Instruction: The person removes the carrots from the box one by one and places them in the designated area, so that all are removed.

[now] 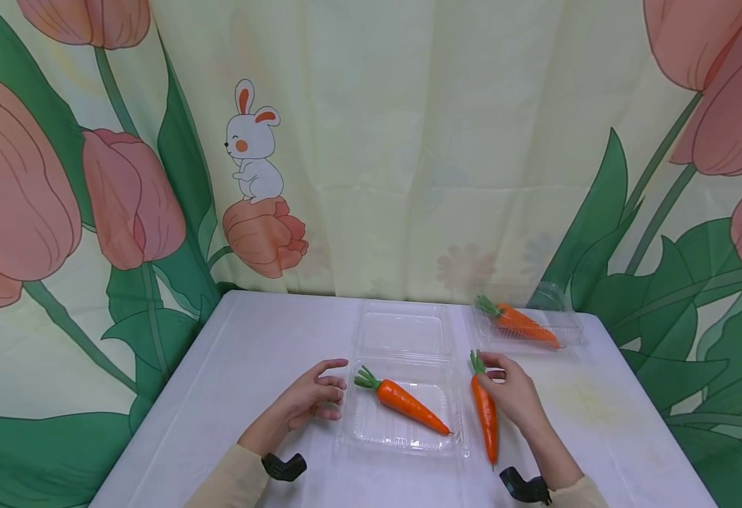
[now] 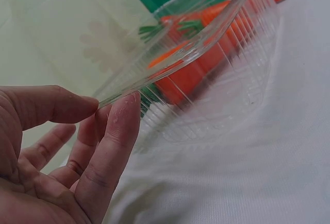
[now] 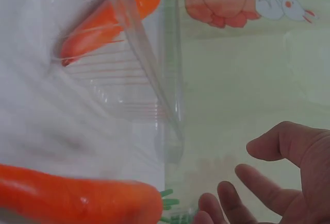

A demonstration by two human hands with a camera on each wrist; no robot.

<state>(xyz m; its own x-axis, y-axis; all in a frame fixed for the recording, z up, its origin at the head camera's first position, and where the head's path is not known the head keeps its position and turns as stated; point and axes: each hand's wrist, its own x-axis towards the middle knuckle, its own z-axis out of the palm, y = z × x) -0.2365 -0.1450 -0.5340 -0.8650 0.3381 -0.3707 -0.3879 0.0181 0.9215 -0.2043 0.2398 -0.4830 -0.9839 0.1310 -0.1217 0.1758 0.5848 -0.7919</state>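
The carrot [image 1: 409, 405] in the tray [image 1: 380, 432] is located between the rim-pinching left hand [image 1: 312, 396] and the right hand [image 1: 513, 389], fingers parted.

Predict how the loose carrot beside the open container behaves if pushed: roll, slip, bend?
The loose carrot would probably roll, likely curving rather than going straight: its body is rounded and tapers on a flat white tabletop. Glossy highlights suggest it may be slippery. The body looks stiff, lying nearly straight; weight can't be told.
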